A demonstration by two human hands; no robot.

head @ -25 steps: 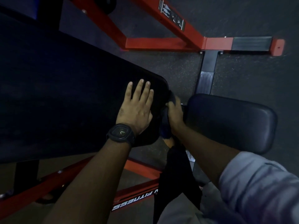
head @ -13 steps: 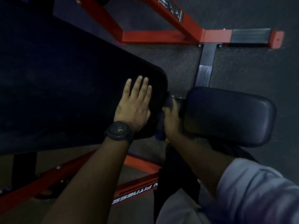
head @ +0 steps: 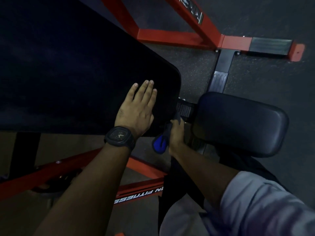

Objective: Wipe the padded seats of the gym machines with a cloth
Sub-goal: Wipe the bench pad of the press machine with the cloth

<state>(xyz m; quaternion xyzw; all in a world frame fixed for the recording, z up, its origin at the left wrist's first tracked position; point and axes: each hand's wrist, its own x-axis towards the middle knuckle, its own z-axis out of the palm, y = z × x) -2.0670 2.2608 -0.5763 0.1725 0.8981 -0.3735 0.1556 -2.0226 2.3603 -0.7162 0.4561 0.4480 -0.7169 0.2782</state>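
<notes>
From your head camera, your left hand (head: 136, 109) lies flat, fingers straight, on the long black pad (head: 76, 74), while your right hand (head: 176, 133) grips the blue cloth (head: 160, 143) in the gap beside the smaller seat pad (head: 242, 123).

The long padded backrest (head: 68, 74) is showing plain matte black. The smaller rounded padded seat (head: 238, 123) is showing black too, with a bluish-grey sheen running along its rim. The tubular steel frame (head: 170, 37) is glowing red-orange, and its lower bar is carrying white block lettering (head: 136, 195). The crumpled cloth (head: 159, 143) is showing bright blue with darker folds. The rubber floor (head: 187, 65) is reading dark grey, speckled with pale flecks. The square wristwatch (head: 120, 136) is showing black, the sleeve (head: 264, 201) pale grey.
</notes>
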